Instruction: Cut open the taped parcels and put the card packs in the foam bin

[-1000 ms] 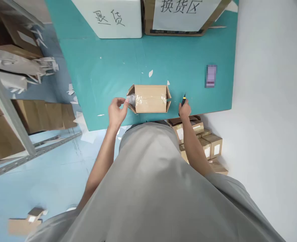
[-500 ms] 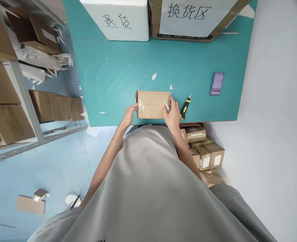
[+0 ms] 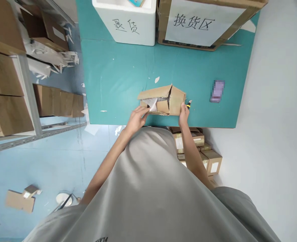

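A small cardboard box (image 3: 178,101) stands tilted near the front edge of the table, its top flap raised and its near side open. Whitish wrapping (image 3: 153,103) shows inside; what it covers is hidden. My left hand (image 3: 137,118) is closed at the box's lower left edge, fingertips against the wrapping. Gripping the right end of the box is my right hand (image 3: 183,114), its thumb on the front face. Just behind that hand lies a utility knife (image 3: 189,105) with yellow bands, mostly covered, its blade tip showing.
Along the back of the green table (image 3: 118,80) stand a white foam bin (image 3: 135,35) and a large labelled carton (image 3: 204,25). A blurred purple item (image 3: 217,90) lies right. Shelves with cartons (image 3: 6,75) are at left; boxes (image 3: 212,163) are stacked below the table.
The box has been tipped and its flap now stands open, showing the inside. My left hand has moved right to the opening, and my right hand has shifted right, covering much of the knife.
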{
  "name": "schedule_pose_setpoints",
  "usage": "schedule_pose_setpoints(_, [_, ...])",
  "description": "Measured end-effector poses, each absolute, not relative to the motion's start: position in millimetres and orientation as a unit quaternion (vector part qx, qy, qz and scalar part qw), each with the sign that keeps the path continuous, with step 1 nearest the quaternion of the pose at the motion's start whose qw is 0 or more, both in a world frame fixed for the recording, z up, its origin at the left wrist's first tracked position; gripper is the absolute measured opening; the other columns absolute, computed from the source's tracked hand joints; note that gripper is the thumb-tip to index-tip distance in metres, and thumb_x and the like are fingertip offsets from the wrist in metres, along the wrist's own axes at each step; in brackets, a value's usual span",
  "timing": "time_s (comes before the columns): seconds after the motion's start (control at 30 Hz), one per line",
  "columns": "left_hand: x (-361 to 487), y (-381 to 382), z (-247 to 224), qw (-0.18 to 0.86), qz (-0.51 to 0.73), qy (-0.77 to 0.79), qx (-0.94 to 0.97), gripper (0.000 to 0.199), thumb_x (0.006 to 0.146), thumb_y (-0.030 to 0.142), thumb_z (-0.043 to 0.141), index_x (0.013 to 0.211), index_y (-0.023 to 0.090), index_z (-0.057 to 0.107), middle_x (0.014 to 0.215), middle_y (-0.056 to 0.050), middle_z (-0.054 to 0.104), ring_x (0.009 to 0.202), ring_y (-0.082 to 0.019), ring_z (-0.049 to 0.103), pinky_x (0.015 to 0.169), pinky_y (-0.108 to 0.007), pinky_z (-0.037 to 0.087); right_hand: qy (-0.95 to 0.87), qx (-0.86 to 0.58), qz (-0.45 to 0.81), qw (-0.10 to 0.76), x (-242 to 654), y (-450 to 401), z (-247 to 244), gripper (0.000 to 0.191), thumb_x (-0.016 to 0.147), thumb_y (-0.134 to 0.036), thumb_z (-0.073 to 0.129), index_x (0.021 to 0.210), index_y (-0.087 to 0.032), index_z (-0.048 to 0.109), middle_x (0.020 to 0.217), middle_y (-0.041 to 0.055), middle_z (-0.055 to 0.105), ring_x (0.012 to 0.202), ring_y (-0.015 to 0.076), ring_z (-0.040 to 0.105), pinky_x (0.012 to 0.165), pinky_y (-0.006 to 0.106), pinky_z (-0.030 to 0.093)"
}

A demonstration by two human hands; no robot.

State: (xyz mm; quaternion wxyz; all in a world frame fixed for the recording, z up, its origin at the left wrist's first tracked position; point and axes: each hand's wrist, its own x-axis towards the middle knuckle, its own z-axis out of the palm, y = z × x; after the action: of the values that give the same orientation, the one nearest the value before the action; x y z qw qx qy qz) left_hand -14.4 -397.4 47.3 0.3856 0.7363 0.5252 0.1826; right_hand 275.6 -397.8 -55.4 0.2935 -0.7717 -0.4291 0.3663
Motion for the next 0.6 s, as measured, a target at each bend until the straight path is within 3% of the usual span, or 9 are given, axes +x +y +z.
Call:
schedule_pose_setpoints(0.13, [-28,-398,52,0.281,0.114,0.544,0.782,0.059,0.095,0.008,0.046,0.143,0.031,0.071,0.127,-0.010,0.077,0.119,-0.033,0.063,0.101,-0.052,0.052,-0.419,-0.753,0.433,0.265,237,-385,-65,0.052,0.109,-0.051,0.044,0.126,-0.009,0.067,0.129,0.0201,0.075,0.115,0.0224,0.070,0.101,0.036,0.056])
schedule_pose_setpoints(0.27, [-41,-397,41,0.256,0.051,0.559,0.787,0.067,0.091,0.003,0.044,0.152,0.024,0.062,0.122,-0.014,0.076,0.117,-0.035,0.066,0.100,-0.052,0.050,-0.478,-0.716,0.430,0.274,213,-385,-46,0.048,0.107,-0.046,0.048,0.136,-0.012,0.065,0.139,0.0205,0.072,0.121,0.0214,0.071,0.100,0.034,0.058])
schedule_pose_setpoints(0.37, [-44,-400,37,0.255,0.049,0.589,0.766,0.054,0.095,0.007,0.047,0.145,0.019,0.063,0.129,-0.017,0.072,0.116,-0.036,0.068,0.099,-0.051,0.050,-0.563,-0.654,0.425,0.273,202,-386,-19,0.041,0.108,-0.044,0.048,0.124,-0.016,0.074,0.130,0.0156,0.076,0.120,0.0214,0.071,0.101,0.036,0.058])
schedule_pose_setpoints(0.43, [-44,-405,40,0.253,0.058,0.613,0.746,0.041,0.097,0.013,0.054,0.136,0.018,0.066,0.131,-0.017,0.070,0.114,-0.037,0.069,0.098,-0.050,0.050,-0.624,-0.622,0.402,0.249,194,-383,-2,0.037,0.107,-0.041,0.051,0.118,-0.018,0.078,0.135,0.0147,0.075,0.128,0.0232,0.066,0.110,0.040,0.054])
schedule_pose_setpoints(0.5, [-46,-411,45,0.262,0.067,0.617,0.739,0.029,0.097,0.018,0.061,0.125,0.019,0.068,0.124,-0.017,0.072,0.113,-0.038,0.069,0.099,-0.051,0.050,-0.665,-0.611,0.370,0.218,184,-373,13,0.038,0.108,-0.037,0.050,0.127,-0.019,0.077,0.147,0.0139,0.069,0.142,0.0244,0.058,0.121,0.046,0.046])
schedule_pose_setpoints(0.6, [-51,-421,49,0.291,0.090,0.576,0.759,0.018,0.098,0.029,0.067,0.114,0.022,0.071,0.115,-0.014,0.075,0.117,-0.038,0.068,0.108,-0.054,0.047,-0.690,-0.606,0.343,0.197,171,-349,24,0.048,0.111,-0.034,0.044,0.153,-0.020,0.062,0.166,0.0119,0.054,0.156,0.0228,0.045,0.129,0.049,0.037])
